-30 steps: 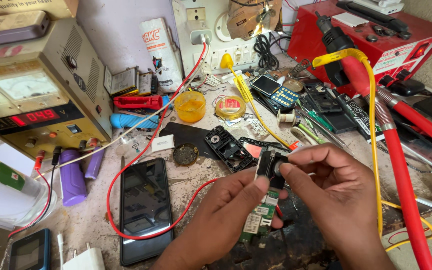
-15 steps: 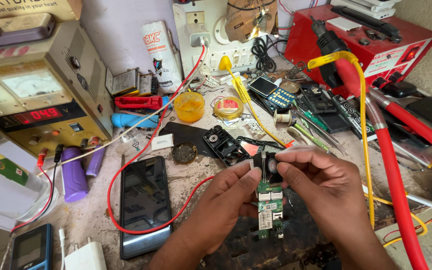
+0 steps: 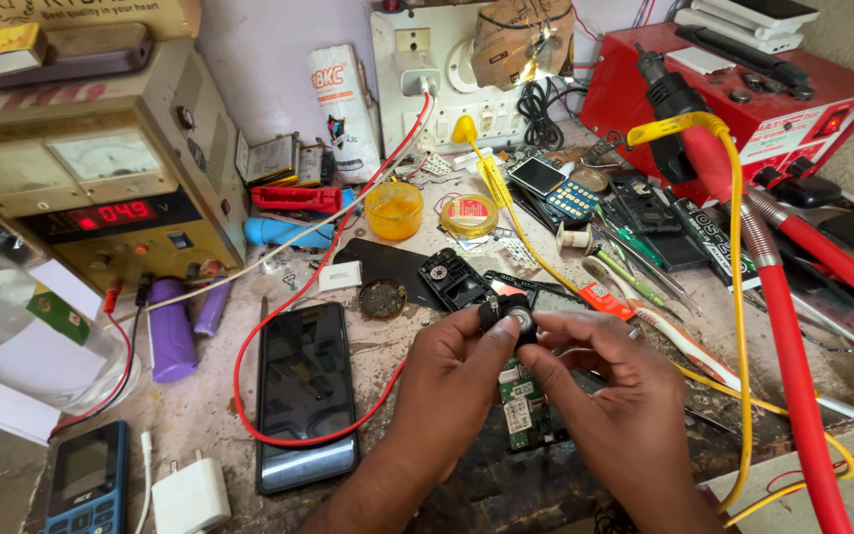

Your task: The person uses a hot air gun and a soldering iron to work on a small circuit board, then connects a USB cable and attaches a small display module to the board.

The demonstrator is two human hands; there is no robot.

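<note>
Both hands have lifted slightly since the earlier frame. Left hand (image 3: 462, 381) and right hand (image 3: 610, 396) pinch a small black round part (image 3: 508, 317) between fingertips, above the green circuit board (image 3: 523, 405) on the worktop (image 3: 205, 420), smartphone (image 3: 304, 391) at nine o'clock. Part looks light, rigid, likely fragile; grip by edges.

**A worn workbench, crowded edge to edge**

The stained, scuffed workbench (image 3: 200, 415) carries a black smartphone (image 3: 303, 391) lying flat with a red wire (image 3: 249, 341) looped round it. Left of it lie two purple cylinders (image 3: 172, 341); at the near edge sit a white charger (image 3: 190, 497) and a small keypad phone (image 3: 86, 480). Farther back stand a yellow tub (image 3: 393, 210) and a beige power supply (image 3: 91, 178).
</note>
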